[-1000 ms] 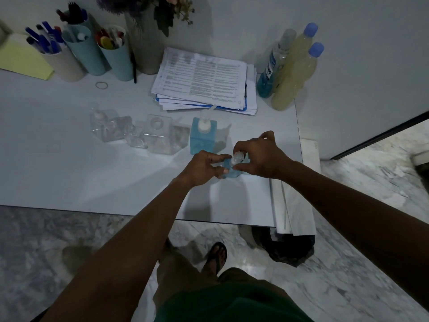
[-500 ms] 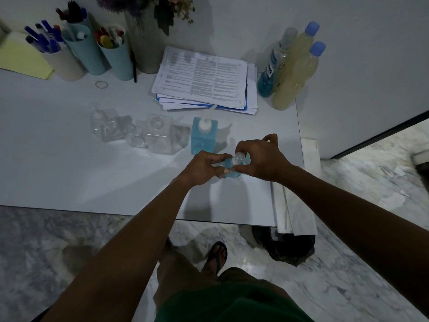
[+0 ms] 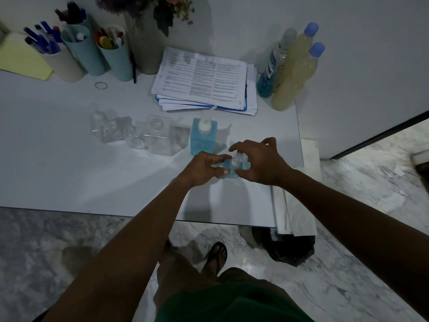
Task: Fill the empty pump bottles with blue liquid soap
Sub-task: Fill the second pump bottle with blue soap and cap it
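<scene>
I am looking down on the white tabletop [image 3: 58, 163], where the biggest risk is sitting: the small blue-filled bottle [image 3: 234, 169] I am working on is standing near the front right part of the surface, and I judge that a slip while the pump head [image 3: 236, 161] is being seated could tip it and spill soap across the tabletop or down to the marble floor [image 3: 348, 263]. My left hand [image 3: 204, 167] is pinching the bottle's side, fingers closed on it, while my right hand [image 3: 260, 160] is arching over the pump with fingers spread and curled, the tips seeming to touch the collar; whether it is truly gripping I cannot tell. A cross-threaded or loose collar would, I think, be leaking later. Just behind, the taller filled pump bottle [image 3: 203, 137] is standing close enough that a stray knuckle could be knocking it. The empty clear bottles [image 3: 160, 135] are lying and standing to the left, one open-necked, so they are waiting to be filled. The stack of printed papers [image 3: 204, 77] is sitting close behind and could be getting wet; its print is too small to read. The supply bottle of blue liquid [image 3: 270, 73] by the wall is carrying a label whose letters I cannot make out for certain.
</scene>
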A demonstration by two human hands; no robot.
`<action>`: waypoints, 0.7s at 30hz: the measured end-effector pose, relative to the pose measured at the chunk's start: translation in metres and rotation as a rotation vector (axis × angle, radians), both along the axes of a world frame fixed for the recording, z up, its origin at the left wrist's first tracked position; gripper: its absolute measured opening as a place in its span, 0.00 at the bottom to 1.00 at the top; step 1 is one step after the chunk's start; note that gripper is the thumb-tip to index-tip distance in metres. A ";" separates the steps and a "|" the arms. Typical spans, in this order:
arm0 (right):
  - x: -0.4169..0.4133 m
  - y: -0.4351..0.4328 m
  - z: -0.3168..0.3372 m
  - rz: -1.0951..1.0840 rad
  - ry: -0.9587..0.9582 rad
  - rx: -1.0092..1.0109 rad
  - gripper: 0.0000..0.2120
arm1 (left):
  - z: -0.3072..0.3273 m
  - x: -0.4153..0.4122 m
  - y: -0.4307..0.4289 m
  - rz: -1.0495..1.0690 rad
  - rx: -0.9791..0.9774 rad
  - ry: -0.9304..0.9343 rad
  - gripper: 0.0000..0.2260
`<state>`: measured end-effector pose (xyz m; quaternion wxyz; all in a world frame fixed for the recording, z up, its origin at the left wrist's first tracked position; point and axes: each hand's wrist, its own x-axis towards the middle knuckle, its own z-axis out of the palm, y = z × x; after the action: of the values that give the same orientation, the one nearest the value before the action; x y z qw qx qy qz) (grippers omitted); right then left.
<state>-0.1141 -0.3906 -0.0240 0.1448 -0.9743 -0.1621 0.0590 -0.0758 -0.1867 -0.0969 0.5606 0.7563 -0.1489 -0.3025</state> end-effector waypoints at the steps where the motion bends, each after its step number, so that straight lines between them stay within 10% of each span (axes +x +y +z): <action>1: -0.001 -0.001 0.000 0.034 0.018 0.031 0.21 | 0.001 0.000 0.000 0.001 -0.005 -0.002 0.18; 21: 0.002 0.001 -0.009 -0.060 -0.025 0.010 0.13 | 0.002 -0.001 0.000 -0.008 -0.006 -0.007 0.18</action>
<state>-0.1120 -0.3893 -0.0327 0.1494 -0.9787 -0.1349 0.0414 -0.0764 -0.1865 -0.0948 0.5613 0.7551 -0.1546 -0.3016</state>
